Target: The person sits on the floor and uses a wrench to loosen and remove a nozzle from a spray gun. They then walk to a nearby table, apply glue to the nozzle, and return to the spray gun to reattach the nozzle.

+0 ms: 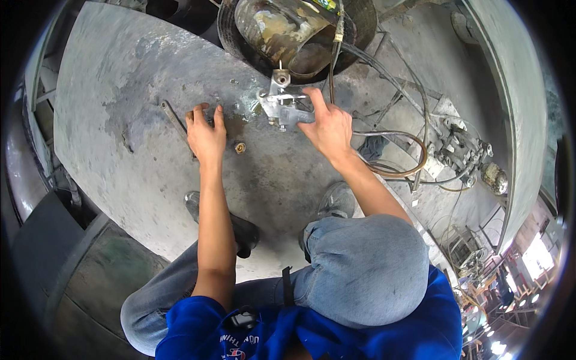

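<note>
My right hand has its thumb and forefinger around the near side of a silver metal tool, which has bolts, a lever-like bar and a round fitting with a thin pin on top. It looks like a spray gun, though I cannot be sure. Over the worn grey surface, my left hand has thumb and fingers apart and bent; a small dark thing shows between them. A metal rod or wrench lies beside that hand, its near end partly hidden. Close by sits a small brass nut-like ring.
A round dark tub holding a stained metal vessel stands at the far side. Hoses loop across the right, near a dark cloth and a cluttered metal assembly. My shoes rest close to the work.
</note>
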